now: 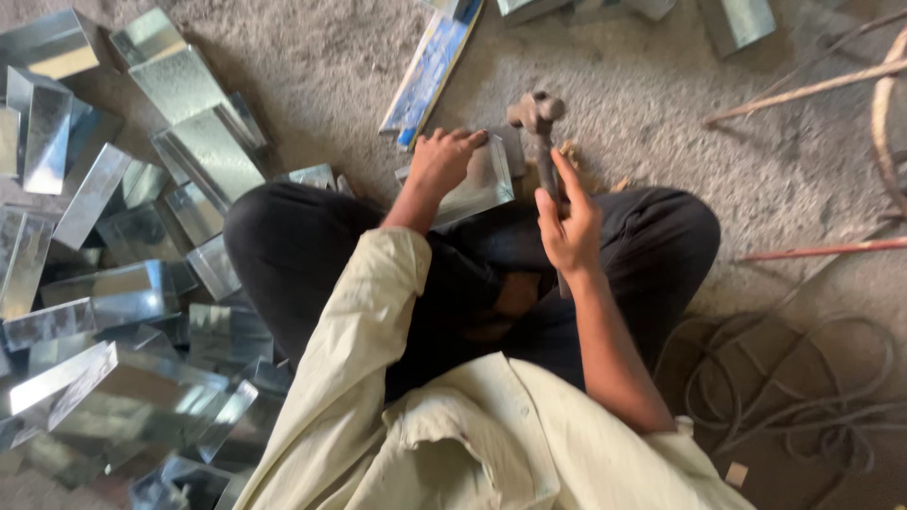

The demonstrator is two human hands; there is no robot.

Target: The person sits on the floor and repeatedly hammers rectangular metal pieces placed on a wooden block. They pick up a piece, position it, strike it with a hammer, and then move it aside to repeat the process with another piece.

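Observation:
I sit cross-legged on a gritty floor in dark trousers and a pale shirt. My left hand [442, 159] presses down on a shiny bent sheet-metal piece [477, 189] lying on the floor in front of my legs. My right hand [568, 225] grips the handle of a worn hammer [539, 123], whose head points away from me just beyond the metal piece.
A large heap of similar folded sheet-metal pieces [123, 283] covers the floor at my left. A blue-printed metal strip [430, 71] lies ahead. Coiled cable [784, 397] lies at my right, with thin rods [812, 90] further right.

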